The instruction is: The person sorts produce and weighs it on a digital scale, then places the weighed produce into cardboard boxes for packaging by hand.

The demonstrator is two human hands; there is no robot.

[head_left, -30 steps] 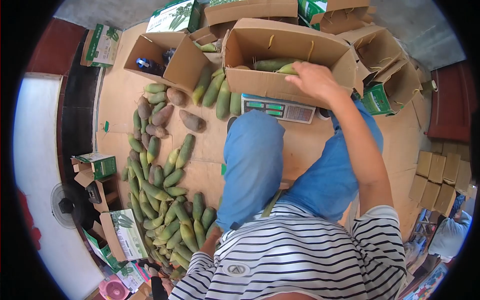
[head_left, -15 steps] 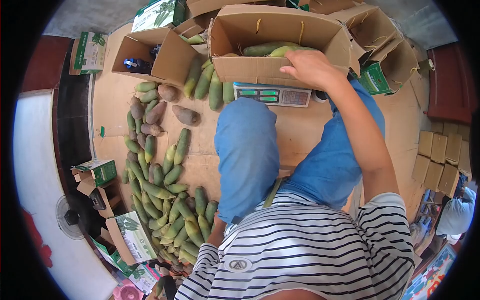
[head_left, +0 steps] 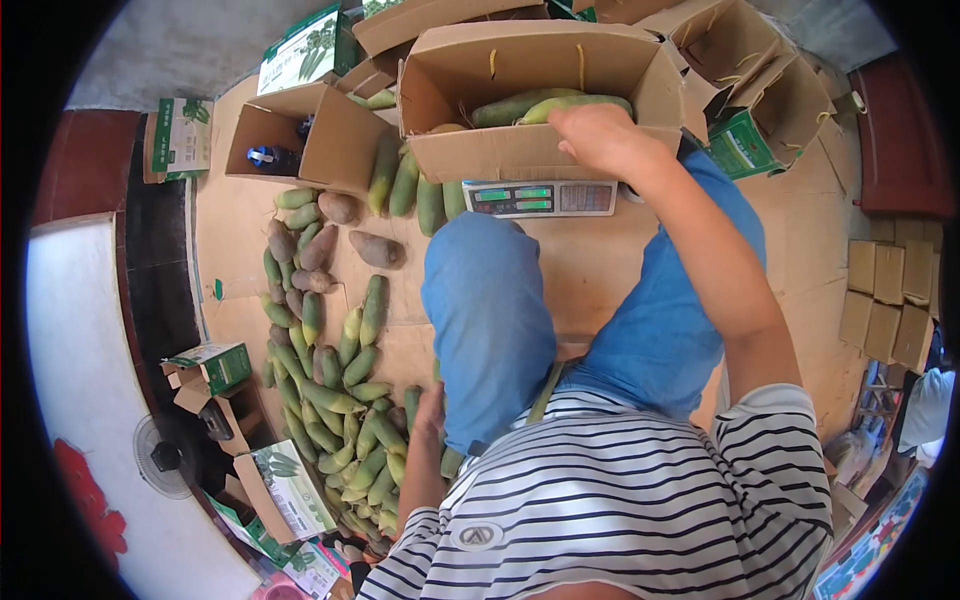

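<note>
My right hand is at the front wall of an open cardboard box, fingers over the rim and thumb on the outer side, gripping the edge. Inside the box, right by my fingertips, lie long green radishes. Beneath the box's front, a scale shows lit green displays. My left hand is low beside my left knee, by a large heap of green radishes; my knee partly hides its fingers, and whether it holds anything cannot be seen.
A smaller open box with a blue-capped bottle stands left of the large one. Brownish roots lie nearby. More open boxes are at the back right, stacked cartons at the far right, and a fan at the lower left.
The large box has shifted slightly left over the scale, my right hand moving with it. My left hand has come forward from behind my knee, into fuller view. The whole view has shifted a little.
</note>
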